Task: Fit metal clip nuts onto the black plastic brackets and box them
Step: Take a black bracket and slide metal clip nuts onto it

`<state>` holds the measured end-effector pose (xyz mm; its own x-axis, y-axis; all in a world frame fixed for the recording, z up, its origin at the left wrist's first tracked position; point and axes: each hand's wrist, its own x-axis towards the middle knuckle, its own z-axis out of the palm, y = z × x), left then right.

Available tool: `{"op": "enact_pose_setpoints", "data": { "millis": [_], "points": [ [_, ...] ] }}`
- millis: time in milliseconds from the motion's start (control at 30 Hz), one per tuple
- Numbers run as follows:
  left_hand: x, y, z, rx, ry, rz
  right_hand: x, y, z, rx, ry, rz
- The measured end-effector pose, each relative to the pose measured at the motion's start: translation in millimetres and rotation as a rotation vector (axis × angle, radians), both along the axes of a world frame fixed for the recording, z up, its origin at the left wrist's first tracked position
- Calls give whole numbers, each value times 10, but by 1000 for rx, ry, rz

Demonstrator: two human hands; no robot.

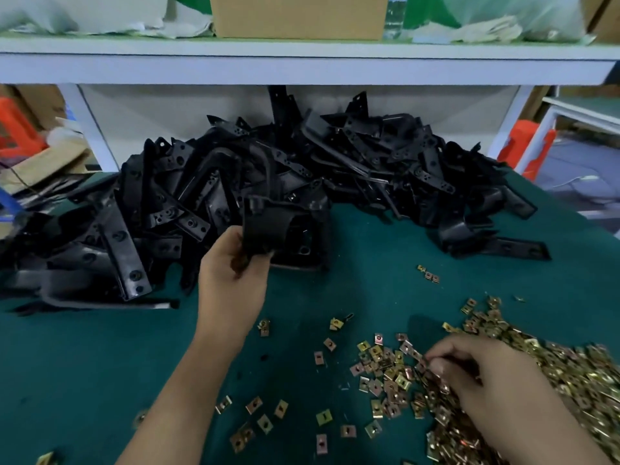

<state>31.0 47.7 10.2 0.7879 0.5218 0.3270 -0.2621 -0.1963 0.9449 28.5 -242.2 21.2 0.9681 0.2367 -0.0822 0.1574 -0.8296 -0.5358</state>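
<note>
Brackets (161, 203) are lying piled, none visibly fitted. My left hand (231, 273) is gripping 1 bracket (281, 226) at the pile's front edge. Nuts (382, 374) are lying loose; my right hand (489, 380) is pinching some. Fitting and boxing are pending, I judge.

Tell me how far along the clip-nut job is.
Done: nothing visibly fitted or boxed. In hand: the left hand grips one black bracket while the right hand pinches at the clip nuts. Left: the big bracket pile and all boxing.
</note>
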Motion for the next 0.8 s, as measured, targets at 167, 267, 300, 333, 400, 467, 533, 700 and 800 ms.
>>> {"op": "enact_pose_setpoints", "data": {
  "millis": [167,267,300,333,400,467,533,700,800],
  "points": [
    [-157,-47,-172,-28,-31,-97,63,5,-55,70,-20,-14],
    [-181,-24,-232,-164,44,-215,122,96,-37,137,-12,-7],
    [-183,-23,-252,-174,67,-252,148,151,-18,153,-12,1],
    [-185,-28,-270,-140,98,-262,179,211,5,162,-15,14],
    [-172,-42,-318,35,152,-183,262,354,50,176,-22,41],
    [-153,-45,-353,146,174,-120,371,525,73,212,-29,61],
    [-144,2,-381,157,181,-135,498,721,56,306,-16,53],
    [-162,7,-392,-327,180,-326,725,1089,-170,823,259,-82],
    [-124,-22,-380,-662,151,-291,734,1114,-292,964,377,-93]
  ]
}}
